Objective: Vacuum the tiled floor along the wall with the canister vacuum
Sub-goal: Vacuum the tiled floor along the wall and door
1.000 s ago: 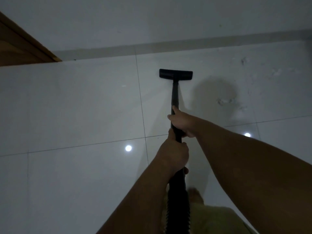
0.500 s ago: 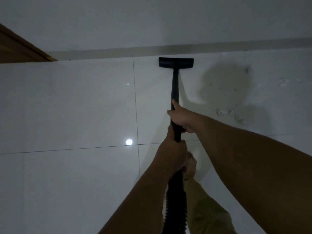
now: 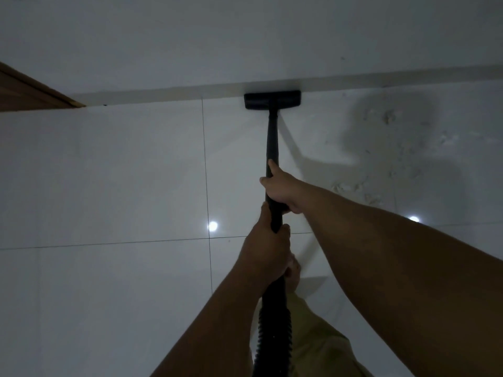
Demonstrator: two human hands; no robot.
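Observation:
A black vacuum wand [image 3: 272, 142] runs from my hands up to a flat black floor nozzle [image 3: 272, 100], which sits on the white tiled floor [image 3: 122, 172] against the grey skirting [image 3: 163, 93] at the foot of the wall [image 3: 245, 36]. My right hand [image 3: 281, 190] grips the wand higher up, thumb lying along it. Just below, my left hand [image 3: 268, 250] grips the wand where the ribbed black hose [image 3: 273, 330] begins. The canister is out of view.
A wooden door frame [image 3: 30, 91] stands at the left edge by the skirting. Pale dust marks and scuffs [image 3: 386, 159] spread over the tile right of the wand, under my shadow. My foot [image 3: 294, 270] and olive trouser leg [image 3: 321, 346] are below my hands.
The nozzle has slid forward across the tile from mid-floor to the skirting. Both hands kept their grip on the wand and moved forward with it.

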